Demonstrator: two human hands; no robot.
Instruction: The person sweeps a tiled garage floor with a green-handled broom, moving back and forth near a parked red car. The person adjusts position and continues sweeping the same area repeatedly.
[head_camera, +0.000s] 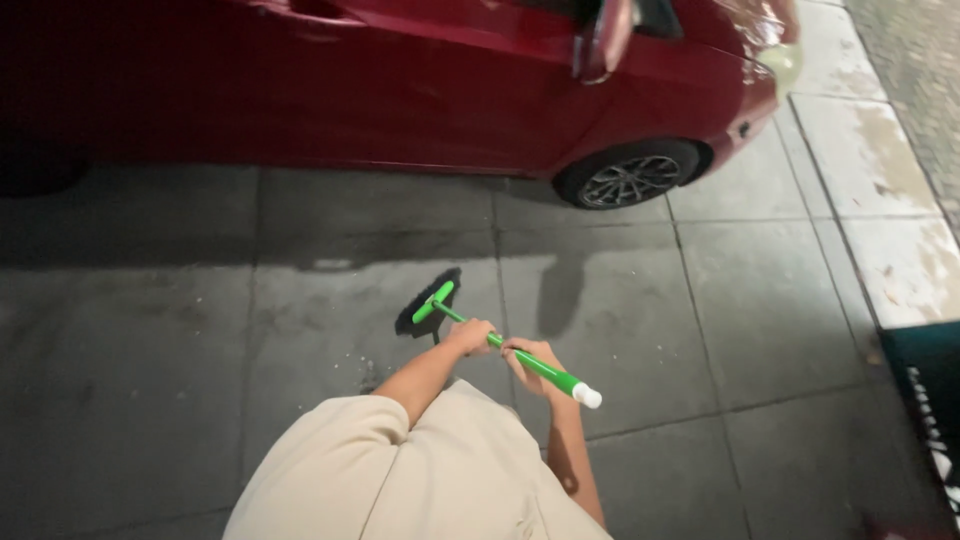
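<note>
Red car (430, 90) parked across the top of the view, side panel facing the person, one wheel (630, 178) with a dark spoked rim showing at right, side mirror (603, 40) sticking out above it. Grey paved floor (770, 300) of large square slabs, dark wet-looking patch under the car's side; lighter pale slabs run along the right edge. A dark mat-like thing (925, 390) with a pale pattern sits at the far right edge, partly cut off. Nothing lies between the broom head and the car. Person in a beige top, seen from above. Broom (500, 340) with a green handle, white end cap and black bristles, held slanted: bristle head down on the floor ahead of the hands, near the car's shadow; white cap end points back toward the person's right. Left hand (470, 335) wrapped closed around the handle, nearer the head. Right hand (530, 358) closed around the handle just behind it, nearer the white cap. Hands close together, not touching as far as visible.
</note>
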